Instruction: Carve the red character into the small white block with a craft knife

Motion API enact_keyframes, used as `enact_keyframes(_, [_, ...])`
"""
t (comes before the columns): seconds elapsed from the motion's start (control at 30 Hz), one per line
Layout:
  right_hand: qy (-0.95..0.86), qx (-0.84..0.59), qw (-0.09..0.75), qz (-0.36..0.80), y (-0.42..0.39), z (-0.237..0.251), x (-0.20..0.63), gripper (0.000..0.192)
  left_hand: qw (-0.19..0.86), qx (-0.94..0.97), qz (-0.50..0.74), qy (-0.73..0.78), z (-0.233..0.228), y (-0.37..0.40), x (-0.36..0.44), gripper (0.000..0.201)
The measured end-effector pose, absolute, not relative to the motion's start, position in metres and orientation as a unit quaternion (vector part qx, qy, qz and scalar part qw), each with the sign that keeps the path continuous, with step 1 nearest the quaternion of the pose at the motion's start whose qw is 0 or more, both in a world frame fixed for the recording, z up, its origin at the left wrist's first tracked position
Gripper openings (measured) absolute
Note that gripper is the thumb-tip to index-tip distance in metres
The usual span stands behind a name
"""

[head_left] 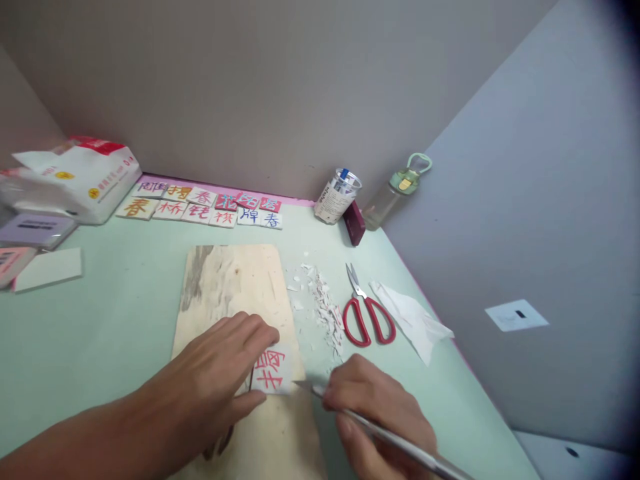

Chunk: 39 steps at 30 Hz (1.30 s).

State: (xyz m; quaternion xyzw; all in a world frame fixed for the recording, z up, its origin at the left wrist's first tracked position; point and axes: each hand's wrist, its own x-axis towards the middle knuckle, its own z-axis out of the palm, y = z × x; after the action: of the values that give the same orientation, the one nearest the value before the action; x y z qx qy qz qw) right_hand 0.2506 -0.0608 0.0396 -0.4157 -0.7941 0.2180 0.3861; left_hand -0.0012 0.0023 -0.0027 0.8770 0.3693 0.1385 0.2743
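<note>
A small white tile (274,371) with a red Chinese character rests on a wooden board (250,280). My left hand (225,367) is closed on it, the fingers at its upper edge and the thumb at its lower edge. Its left part is hidden by that hand. My right hand (383,413) grips a silver craft knife (390,437) like a pen. The knife's pointed blade is beside the tile's right edge; whether they touch I cannot tell. Pale shavings (327,310) are scattered to the right of the board.
Red-handled scissors (369,320) and a crumpled tissue (413,320) lie at the right. Behind them stand a can (333,200), a dark red box-like object (355,225) and a bottle (387,203). Character tiles (173,210) line the back; a tissue pack (97,180) is at left.
</note>
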Motion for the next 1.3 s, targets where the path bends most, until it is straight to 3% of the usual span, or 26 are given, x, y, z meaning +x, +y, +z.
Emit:
enact_keyframes(0.17, [-0.689, -0.466, 0.430, 0.350, -0.054, 0.021, 0.232, 0.005, 0.290, 0.873, 0.163, 0.358, -0.006, 0.001, -0.002, 0.039])
enact_keyframes(0.4, [-0.661, -0.487, 0.445, 0.358, -0.055, 0.006, 0.232, 0.018, 0.305, 0.874, 0.145, 0.349, -0.001, 0.005, -0.001, 0.040])
enact_keyframes(1.03, [-0.776, -0.413, 0.409, 0.245, -0.048, -0.004, 0.225, 0.016, 0.300, 0.878, 0.164, 0.334, -0.008, 0.005, -0.004, 0.046])
enact_keyframes(1.3, [-0.741, -0.447, 0.395, 0.308, -0.047, -0.006, 0.225, 0.016, 0.310, 0.876, 0.144, 0.340, -0.009, 0.005, -0.003, 0.043])
